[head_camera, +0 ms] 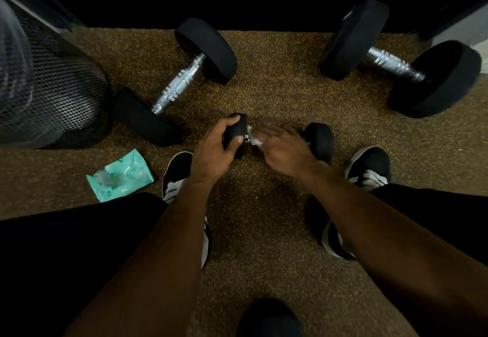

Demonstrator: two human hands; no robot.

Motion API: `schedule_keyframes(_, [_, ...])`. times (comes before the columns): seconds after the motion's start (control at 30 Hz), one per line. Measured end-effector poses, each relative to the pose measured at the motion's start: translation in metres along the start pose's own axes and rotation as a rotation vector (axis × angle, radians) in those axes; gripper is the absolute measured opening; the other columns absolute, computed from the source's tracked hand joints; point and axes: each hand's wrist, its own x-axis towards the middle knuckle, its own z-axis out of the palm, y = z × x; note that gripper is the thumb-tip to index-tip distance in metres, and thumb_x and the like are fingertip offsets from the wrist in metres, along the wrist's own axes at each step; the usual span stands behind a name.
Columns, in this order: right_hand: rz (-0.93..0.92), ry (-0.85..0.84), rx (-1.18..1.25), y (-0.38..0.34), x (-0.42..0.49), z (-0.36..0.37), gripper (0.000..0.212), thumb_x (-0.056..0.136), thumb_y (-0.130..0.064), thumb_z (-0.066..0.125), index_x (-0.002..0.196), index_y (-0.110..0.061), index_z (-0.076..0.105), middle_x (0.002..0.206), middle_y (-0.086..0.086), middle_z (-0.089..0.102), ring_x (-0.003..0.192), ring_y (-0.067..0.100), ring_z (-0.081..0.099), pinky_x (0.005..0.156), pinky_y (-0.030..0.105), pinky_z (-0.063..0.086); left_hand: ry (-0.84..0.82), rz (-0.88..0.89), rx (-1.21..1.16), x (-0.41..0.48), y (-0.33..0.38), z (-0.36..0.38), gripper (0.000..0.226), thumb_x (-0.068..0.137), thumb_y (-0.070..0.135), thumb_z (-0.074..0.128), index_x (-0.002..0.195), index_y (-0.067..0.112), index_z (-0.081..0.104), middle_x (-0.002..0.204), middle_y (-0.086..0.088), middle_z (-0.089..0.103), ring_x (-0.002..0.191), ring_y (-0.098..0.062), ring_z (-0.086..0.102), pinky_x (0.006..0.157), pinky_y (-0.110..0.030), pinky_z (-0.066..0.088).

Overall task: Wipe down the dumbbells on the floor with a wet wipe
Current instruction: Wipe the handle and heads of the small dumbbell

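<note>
A small black dumbbell [320,140] lies on the speckled floor between my shoes. My left hand [214,152] grips its left head. My right hand [284,148] is wrapped over its handle with a white wet wipe [255,140] under the fingers; the hand is motion-blurred and hides most of the handle. Two bigger dumbbells with chrome handles lie farther off: one at the left [179,80], one at the right [396,63].
A green wet-wipe pack [120,177] lies on the floor at the left. A black mesh bin [50,86] stands at the far left, touching the left dumbbell's near head. My shoes [369,167] flank the small dumbbell. A dark wall runs along the back.
</note>
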Motion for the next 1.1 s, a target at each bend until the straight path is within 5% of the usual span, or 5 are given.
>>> schedule_keyframes(0.27, [0.065,0.041,0.042,-0.016,0.006,-0.008,0.048,0.093,-0.018,0.043,0.141,-0.018,0.045,0.144,0.006,0.05,0.136,0.029,0.04,0.109,0.05,0.032,0.016,-0.018,0.031,0.003,0.003,0.004,0.045,0.099,0.037,0.055,0.143,0.039,0.045,0.147,0.001,0.051,0.132,-0.02,0.049,0.105,-0.048,0.046])
schedule_keyframes(0.43, [0.013,0.065,-0.188,-0.003,-0.013,-0.001,0.066,0.09,-0.024,0.049,0.152,-0.019,0.026,0.159,0.001,0.028,0.148,0.026,0.02,0.117,0.055,0.017,-0.006,-0.015,0.059,0.013,0.013,-0.004,0.047,0.099,0.046,0.052,0.144,0.042,0.045,0.148,0.007,0.052,0.133,-0.021,0.051,0.107,-0.048,0.045])
schedule_keyframes(0.67, [0.215,0.223,-0.151,0.006,-0.015,0.0,0.058,0.089,-0.022,0.043,0.146,-0.012,0.037,0.153,0.008,0.039,0.146,0.033,0.025,0.117,0.053,0.019,0.166,0.038,0.502,0.028,0.037,0.004,0.046,0.102,0.047,0.044,0.148,0.041,0.04,0.145,-0.004,0.05,0.12,-0.032,0.056,0.087,-0.043,0.047])
schedule_keyframes(0.87, [-0.05,0.109,-0.297,-0.005,-0.016,0.006,0.064,0.095,-0.023,0.036,0.155,-0.014,0.016,0.164,0.005,0.011,0.151,0.029,0.004,0.12,0.052,0.005,0.091,0.076,0.654,0.025,0.033,0.014,0.05,0.105,0.038,0.037,0.154,0.033,0.031,0.164,0.01,0.026,0.124,-0.038,0.053,0.094,-0.051,0.049])
schedule_keyframes(1.1, [0.244,0.198,-0.199,0.002,-0.024,0.009,0.062,0.099,-0.019,0.031,0.155,-0.008,0.009,0.164,0.01,0.008,0.151,0.033,0.001,0.121,0.05,0.004,0.071,0.07,0.61,0.031,0.037,0.014,0.049,0.106,0.038,0.033,0.154,0.033,0.031,0.164,0.01,0.026,0.125,-0.036,0.054,0.097,-0.051,0.048])
